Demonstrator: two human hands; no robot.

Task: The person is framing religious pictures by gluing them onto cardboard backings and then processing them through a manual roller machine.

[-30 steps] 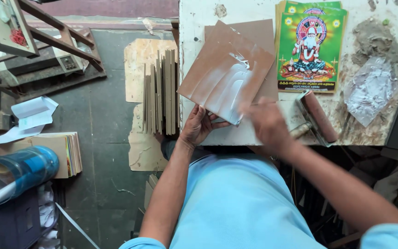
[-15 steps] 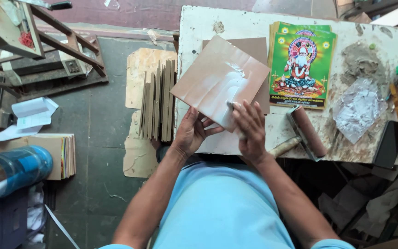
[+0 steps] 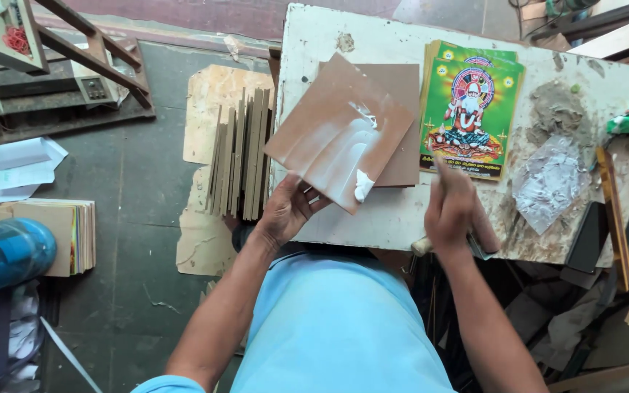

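My left hand (image 3: 287, 211) holds a brown square board (image 3: 340, 131) by its lower edge, tilted up over the white worktable (image 3: 314, 36). White glue is smeared across the board, with a thick blob (image 3: 363, 185) near its lower corner. My right hand (image 3: 451, 207) rests at the table's front edge, over the handle of a small roller (image 3: 422, 246), just below a stack of green religious prints (image 3: 471, 109). Another brown board (image 3: 405, 124) lies flat under the held one.
A row of upright brown boards (image 3: 242, 153) leans beside the table's left edge. A patch of dried glue and a crumpled plastic sheet (image 3: 547, 182) lie right of the prints. A stack of prints (image 3: 60, 236), white papers (image 3: 20, 164) and a blue bottle (image 3: 1, 255) sit on the floor at left.
My right hand has left the glued board and moved right to the roller at the table's edge. My left hand keeps holding the board, now tilted higher.
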